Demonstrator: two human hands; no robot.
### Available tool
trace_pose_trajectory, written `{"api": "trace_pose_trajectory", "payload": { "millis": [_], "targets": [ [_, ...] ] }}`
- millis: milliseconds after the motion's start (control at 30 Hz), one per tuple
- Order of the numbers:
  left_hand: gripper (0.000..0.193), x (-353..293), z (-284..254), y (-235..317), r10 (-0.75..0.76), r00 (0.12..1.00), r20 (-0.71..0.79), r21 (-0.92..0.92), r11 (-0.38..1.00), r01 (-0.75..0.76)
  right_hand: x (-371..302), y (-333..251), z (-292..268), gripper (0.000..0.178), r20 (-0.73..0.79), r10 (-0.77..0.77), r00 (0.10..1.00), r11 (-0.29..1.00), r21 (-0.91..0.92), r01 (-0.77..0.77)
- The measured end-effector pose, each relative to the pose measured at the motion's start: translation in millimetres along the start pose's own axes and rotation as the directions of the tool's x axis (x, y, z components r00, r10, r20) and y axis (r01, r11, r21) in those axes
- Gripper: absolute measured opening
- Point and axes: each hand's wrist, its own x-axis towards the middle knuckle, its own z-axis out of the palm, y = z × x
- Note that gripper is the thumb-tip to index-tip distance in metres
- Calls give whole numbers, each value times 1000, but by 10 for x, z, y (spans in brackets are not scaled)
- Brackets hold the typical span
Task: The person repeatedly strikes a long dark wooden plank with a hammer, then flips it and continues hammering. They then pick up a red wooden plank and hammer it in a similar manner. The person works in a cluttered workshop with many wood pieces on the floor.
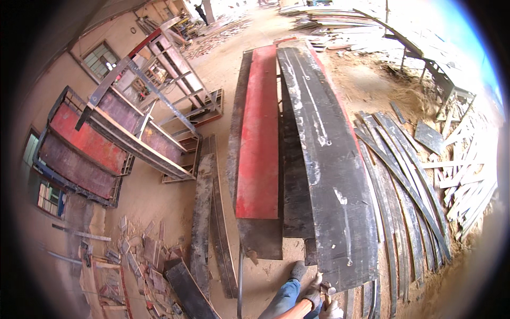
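Observation:
My left hand (312, 290), in a dark glove, is closed at the near edge of a long black panel (340, 212) with white streaks. What its fingers hold is too small to tell. Just to its right my right hand (332, 310), in a pale glove, is wrapped round what looks like a hammer (331, 291), its rounded light head beside the left hand. The black panel rests on other boards, next to a long red panel (259, 143) and a dark board (297, 202) partly under it.
Long dark strips (409, 207) lie on the right, beside a heap of pale wood strips (467, 186). Dark planks (203, 223) and wood scraps (143, 255) lie at left. Framed panels (79, 143) lean by the wall. A person (202, 14) stands far off.

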Motion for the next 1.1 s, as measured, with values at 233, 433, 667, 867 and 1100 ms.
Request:
{"api": "trace_pose_trajectory", "payload": {
  "millis": [233,433,667,867,1100],
  "targets": [
    [77,-9,69,36,15,1000,-11,24,1000,-15,124,177,521,27,-194,-49,980,999,-3,49],
    [80,-247,78,-47,41,999,-3,54,998,-41,99,343,611,28,-268,-140,953,988,-103,116],
    [86,-435,-146,-277,121,993,5,148,982,-121,-21,-340,-298,32,-227,-95,969,990,85,117],
    [108,-128,-316,-200,-109,992,-62,-96,990,103,-19,-709,-1547,36,411,-61,910,623,728,-287],
    [121,-115,-446,-152,-2,989,-146,-12,1000,0,-139,-608,-1409,51,260,30,965,966,241,-94]
  ]
}}
